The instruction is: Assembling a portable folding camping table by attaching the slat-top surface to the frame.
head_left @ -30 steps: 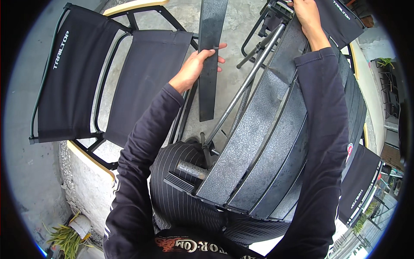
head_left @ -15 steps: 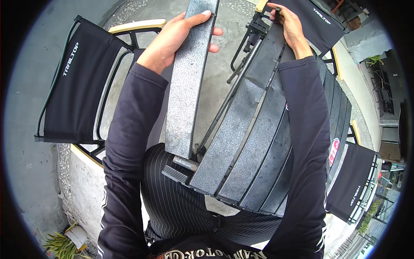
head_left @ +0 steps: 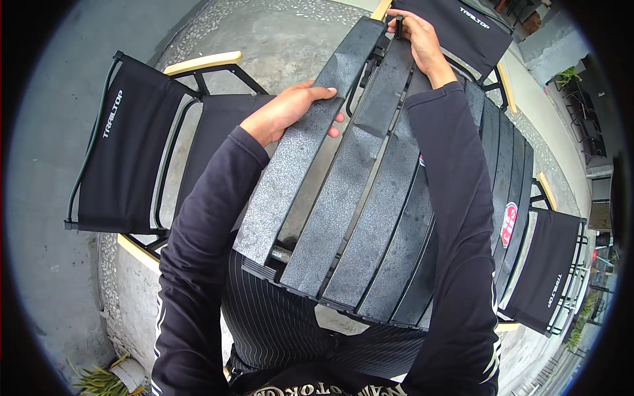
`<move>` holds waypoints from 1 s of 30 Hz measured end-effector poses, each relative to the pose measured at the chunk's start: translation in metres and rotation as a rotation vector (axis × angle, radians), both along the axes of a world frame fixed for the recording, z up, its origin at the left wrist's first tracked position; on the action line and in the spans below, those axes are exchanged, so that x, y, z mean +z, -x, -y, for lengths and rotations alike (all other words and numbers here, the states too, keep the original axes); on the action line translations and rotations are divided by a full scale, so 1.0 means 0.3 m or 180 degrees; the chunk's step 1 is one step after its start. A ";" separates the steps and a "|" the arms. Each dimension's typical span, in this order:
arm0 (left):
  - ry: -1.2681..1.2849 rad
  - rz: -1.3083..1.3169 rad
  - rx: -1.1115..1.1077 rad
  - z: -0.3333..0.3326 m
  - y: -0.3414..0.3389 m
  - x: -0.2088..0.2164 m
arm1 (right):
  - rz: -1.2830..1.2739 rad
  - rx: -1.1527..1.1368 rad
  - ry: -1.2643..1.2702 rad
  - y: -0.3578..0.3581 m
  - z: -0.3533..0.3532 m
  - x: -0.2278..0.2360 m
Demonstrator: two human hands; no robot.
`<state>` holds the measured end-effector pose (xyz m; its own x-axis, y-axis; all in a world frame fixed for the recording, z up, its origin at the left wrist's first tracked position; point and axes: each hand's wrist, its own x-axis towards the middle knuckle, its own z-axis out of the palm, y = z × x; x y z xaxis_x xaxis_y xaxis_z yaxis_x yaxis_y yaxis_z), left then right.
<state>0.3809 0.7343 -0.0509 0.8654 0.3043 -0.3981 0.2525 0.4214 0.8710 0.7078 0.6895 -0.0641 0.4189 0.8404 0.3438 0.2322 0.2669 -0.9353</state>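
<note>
My left hand (head_left: 282,113) grips a loose dark grey speckled slat (head_left: 281,175) about midway along it, thumb on top and fingertips showing past its right edge. This slat lies along the left side of a folding slatted table (head_left: 380,218), its near end resting over the frame's corner. A gap separates it from the neighbouring slat. At the far edge my right hand (head_left: 426,51) pinches a small upright black piece (head_left: 399,28) beside the slat ends; its exact kind is unclear. Several slats are fixed side by side, two of them dented. My right forearm covers part of the tabletop.
Black folding chairs stand around the table: one at the left (head_left: 125,158), one at the far right (head_left: 475,30) and one at the near right (head_left: 545,270). A potted plant (head_left: 105,379) is at the lower left. My striped trouser legs (head_left: 277,317) are under the near edge.
The slat in my left hand has come down and tilted rightward, from raised beside the table to lying along its left side. My right hand keeps hold of the black piece.
</note>
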 end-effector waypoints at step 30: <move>-0.2065 -0.0098 -0.0486 0.037 0.069 0.110 | 0.0083 0.0042 0.0222 -0.036 0.005 -0.001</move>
<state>0.3601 0.7231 -0.0180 0.9089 0.3654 -0.2009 0.2967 -0.2283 0.9273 0.7185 0.6879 -0.0644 0.3994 0.8680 0.2950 0.2536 0.2046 -0.9454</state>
